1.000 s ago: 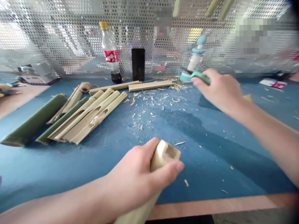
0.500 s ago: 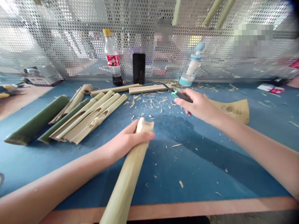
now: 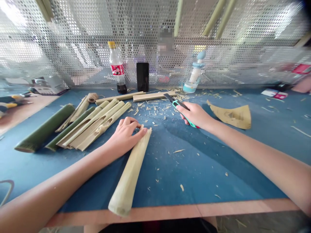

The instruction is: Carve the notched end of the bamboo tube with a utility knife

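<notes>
My left hand (image 3: 127, 134) grips the far end of a peeled, pale bamboo piece (image 3: 130, 174), thumb over the top and fingers bent along its left side. The piece slants over the blue mat (image 3: 194, 181), its near end by the table's front edge. Farther right, my right hand (image 3: 194, 115) is closed around a utility knife (image 3: 181, 105) with a black and teal handle. The dark blade points up and left, apart from the bamboo. Left of my left hand lie several split bamboo pieces (image 3: 97, 126) and a thick green bamboo tube (image 3: 45, 127).
A twine roll (image 3: 92, 97) and two bamboo strips (image 3: 155, 96) lie farther back among shavings. A cola bottle (image 3: 117, 69), a black phone (image 3: 143, 77) and a blue-topped bottle (image 3: 194, 74) stand before a perforated metal screen (image 3: 92, 42). Curved sandpaper (image 3: 233, 115) lies right.
The bamboo piece has come down, its near end now visible by the table edge. My left hand has shifted onto its left side. The knife has turned, showing more of its handle.
</notes>
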The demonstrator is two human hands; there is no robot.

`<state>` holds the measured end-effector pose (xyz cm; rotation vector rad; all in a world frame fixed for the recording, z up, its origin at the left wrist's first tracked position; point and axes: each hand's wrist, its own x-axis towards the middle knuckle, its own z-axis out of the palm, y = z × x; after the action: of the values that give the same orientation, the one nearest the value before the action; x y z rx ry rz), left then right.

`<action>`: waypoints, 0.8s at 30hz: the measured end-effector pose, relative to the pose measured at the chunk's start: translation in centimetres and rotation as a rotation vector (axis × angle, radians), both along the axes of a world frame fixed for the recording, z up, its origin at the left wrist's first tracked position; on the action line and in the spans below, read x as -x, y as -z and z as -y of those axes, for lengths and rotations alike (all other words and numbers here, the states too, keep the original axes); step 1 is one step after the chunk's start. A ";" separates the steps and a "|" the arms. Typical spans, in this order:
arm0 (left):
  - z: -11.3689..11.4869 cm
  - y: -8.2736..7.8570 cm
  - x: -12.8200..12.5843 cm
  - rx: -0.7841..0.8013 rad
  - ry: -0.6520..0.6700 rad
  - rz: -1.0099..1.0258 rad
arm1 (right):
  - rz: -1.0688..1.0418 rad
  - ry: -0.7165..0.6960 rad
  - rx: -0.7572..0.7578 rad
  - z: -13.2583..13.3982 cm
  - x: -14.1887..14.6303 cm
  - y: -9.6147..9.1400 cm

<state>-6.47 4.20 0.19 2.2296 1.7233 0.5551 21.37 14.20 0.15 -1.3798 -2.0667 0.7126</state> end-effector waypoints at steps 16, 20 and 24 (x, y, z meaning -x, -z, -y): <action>11.6 -2.3 3.5 -0.128 0.351 -0.346 | 0.047 -0.049 -0.049 0.1 -0.3 0.0; 13.1 -1.9 4.4 -0.356 0.588 -0.402 | 0.067 -0.061 -0.073 0.2 -0.2 -0.1; 11.6 -1.5 3.1 -0.670 0.802 -0.446 | 0.060 -0.060 -0.061 0.3 -0.3 -0.3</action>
<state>-9.60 -7.38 1.65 3.4194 0.6313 0.4885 21.69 13.88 0.48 -1.3257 -2.1663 0.6340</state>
